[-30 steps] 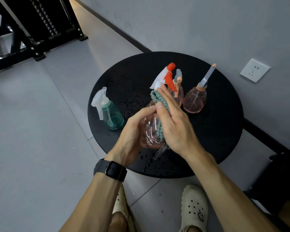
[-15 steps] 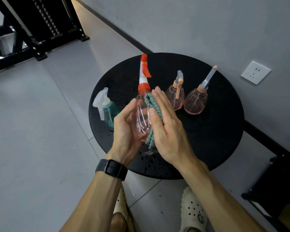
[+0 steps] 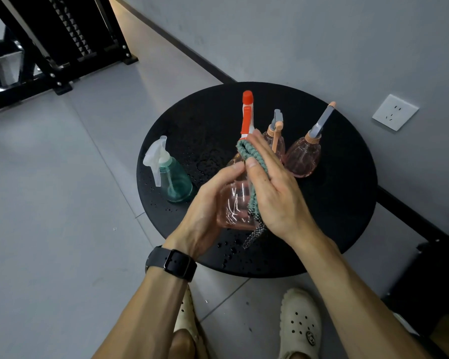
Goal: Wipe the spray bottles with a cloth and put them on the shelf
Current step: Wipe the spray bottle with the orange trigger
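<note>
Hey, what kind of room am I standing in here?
Probably a plain indoor utility or work room, not a furnished living space. The signs: a grey tiled floor, a bare grey wall with a socket, a black metal shelf rack, and a small round black table holding spray bottles.

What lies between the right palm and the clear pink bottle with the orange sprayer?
A folded teal cloth, pressed by the right hand against the bottle, in the head view.
</note>
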`<state>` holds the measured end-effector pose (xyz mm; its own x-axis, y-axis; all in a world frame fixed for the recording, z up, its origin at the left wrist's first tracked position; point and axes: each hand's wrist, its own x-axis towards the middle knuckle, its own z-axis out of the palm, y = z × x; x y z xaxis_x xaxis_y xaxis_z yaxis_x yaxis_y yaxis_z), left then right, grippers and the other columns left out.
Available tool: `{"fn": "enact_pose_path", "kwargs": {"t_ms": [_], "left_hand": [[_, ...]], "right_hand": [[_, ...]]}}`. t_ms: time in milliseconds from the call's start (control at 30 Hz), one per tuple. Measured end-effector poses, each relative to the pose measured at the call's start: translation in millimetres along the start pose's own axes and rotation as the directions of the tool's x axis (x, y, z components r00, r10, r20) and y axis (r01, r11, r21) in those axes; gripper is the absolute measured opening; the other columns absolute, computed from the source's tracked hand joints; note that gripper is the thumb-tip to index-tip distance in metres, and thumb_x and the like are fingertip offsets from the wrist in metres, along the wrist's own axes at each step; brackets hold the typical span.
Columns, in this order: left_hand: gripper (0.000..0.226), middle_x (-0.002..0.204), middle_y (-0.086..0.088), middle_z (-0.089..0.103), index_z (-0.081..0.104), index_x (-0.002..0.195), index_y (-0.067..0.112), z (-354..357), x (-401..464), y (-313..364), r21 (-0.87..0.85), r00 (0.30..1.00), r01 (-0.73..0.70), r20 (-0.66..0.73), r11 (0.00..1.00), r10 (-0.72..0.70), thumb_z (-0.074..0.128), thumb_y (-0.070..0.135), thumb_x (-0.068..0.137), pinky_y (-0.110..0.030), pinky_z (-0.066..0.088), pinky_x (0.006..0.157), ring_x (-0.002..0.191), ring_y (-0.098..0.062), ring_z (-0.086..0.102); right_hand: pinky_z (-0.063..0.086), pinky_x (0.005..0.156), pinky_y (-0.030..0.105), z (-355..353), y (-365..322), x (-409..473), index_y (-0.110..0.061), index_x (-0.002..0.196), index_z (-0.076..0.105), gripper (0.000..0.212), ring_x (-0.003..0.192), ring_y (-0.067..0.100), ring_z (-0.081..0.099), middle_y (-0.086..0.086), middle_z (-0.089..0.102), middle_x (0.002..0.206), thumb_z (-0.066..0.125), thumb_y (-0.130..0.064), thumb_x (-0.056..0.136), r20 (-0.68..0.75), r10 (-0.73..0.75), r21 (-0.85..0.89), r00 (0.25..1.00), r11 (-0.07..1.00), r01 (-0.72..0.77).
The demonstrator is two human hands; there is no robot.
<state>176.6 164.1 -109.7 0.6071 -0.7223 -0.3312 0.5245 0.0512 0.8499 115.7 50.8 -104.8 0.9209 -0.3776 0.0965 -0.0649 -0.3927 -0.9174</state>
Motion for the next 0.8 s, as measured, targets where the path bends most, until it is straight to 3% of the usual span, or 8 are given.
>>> {"fn": "enact_pose_path", "kwargs": {"t_ms": [100, 200, 400, 600, 700, 800], "left_hand": [[0.041, 0.098, -0.003, 0.072, 0.067, 0.122, 0.014, -1, 0, -1, 0.073, 1.000, 0.013, -0.022, 0.997, -0.012, 0.056, 0.043, 0.094, -0.033, 0.054, 0.060, 0.080, -0.018, 0.070], [0.037, 0.093, -0.002, 0.073, 0.069, 0.118, 0.016, -2, -1, 0, 0.037, 0.999, -0.017, -0.033, 0.999, 0.018, 0.052, 0.040, 0.097, -0.029, 0.053, 0.056, 0.075, -0.015, 0.070], [0.040, 0.094, -0.004, 0.069, 0.064, 0.121, 0.011, -6, 6, 4, -0.172, 0.997, -0.071, -0.031, 0.983, 0.066, 0.051, 0.041, 0.098, -0.031, 0.055, 0.068, 0.079, -0.019, 0.067], [0.061, 0.100, -0.007, 0.068, 0.058, 0.130, 0.009, -9, 6, 1, -0.072, 0.999, -0.007, -0.034, 0.997, 0.005, 0.057, 0.055, 0.090, -0.040, 0.051, 0.077, 0.085, -0.025, 0.067], [0.052, 0.106, -0.010, 0.065, 0.062, 0.126, 0.009, -8, 4, 3, -0.101, 1.000, 0.023, 0.018, 0.995, -0.022, 0.058, 0.047, 0.091, -0.042, 0.052, 0.079, 0.090, -0.027, 0.063], [0.048, 0.098, -0.007, 0.066, 0.063, 0.123, 0.008, -10, 3, 1, -0.085, 0.996, 0.070, 0.066, 0.994, -0.065, 0.058, 0.043, 0.091, -0.046, 0.051, 0.079, 0.082, -0.028, 0.063]], "right_hand": [[0.021, 0.118, 0.023, 1, -1, -1, -0.033, 0.149, 0.029, 0.045, 0.141, -0.011, 0.018, -0.019, 0.021, 0.157, 0.034, -0.029, 0.105, 0.005, 0.027, 0.052, 1.000, 0.998, -0.027], [0.022, 0.118, 0.024, 2, -2, -2, -0.031, 0.149, 0.031, 0.044, 0.139, -0.012, 0.020, -0.019, 0.024, 0.156, 0.034, -0.029, 0.105, -0.002, 0.040, 0.082, 0.999, 0.996, -0.039], [0.021, 0.120, 0.031, 13, -4, -7, -0.027, 0.152, 0.024, 0.046, 0.142, -0.010, 0.015, -0.017, 0.021, 0.158, 0.032, -0.028, 0.106, -0.022, 0.005, 0.092, 1.000, 0.996, -0.003], [0.023, 0.120, 0.034, 13, -3, -5, -0.028, 0.151, 0.026, 0.047, 0.142, -0.008, 0.018, -0.016, 0.021, 0.158, 0.033, -0.031, 0.104, -0.020, -0.001, 0.109, 1.000, 0.994, 0.003], [0.021, 0.120, 0.030, 6, -4, -4, -0.028, 0.151, 0.027, 0.046, 0.141, -0.010, 0.016, -0.016, 0.021, 0.158, 0.033, -0.029, 0.105, -0.025, 0.009, 0.099, 1.000, 0.995, -0.006], [0.022, 0.120, 0.030, -1, -4, -2, -0.031, 0.150, 0.029, 0.045, 0.141, -0.008, 0.019, -0.017, 0.024, 0.157, 0.034, -0.030, 0.105, -0.032, 0.046, 0.127, 0.998, 0.991, -0.042]]}}
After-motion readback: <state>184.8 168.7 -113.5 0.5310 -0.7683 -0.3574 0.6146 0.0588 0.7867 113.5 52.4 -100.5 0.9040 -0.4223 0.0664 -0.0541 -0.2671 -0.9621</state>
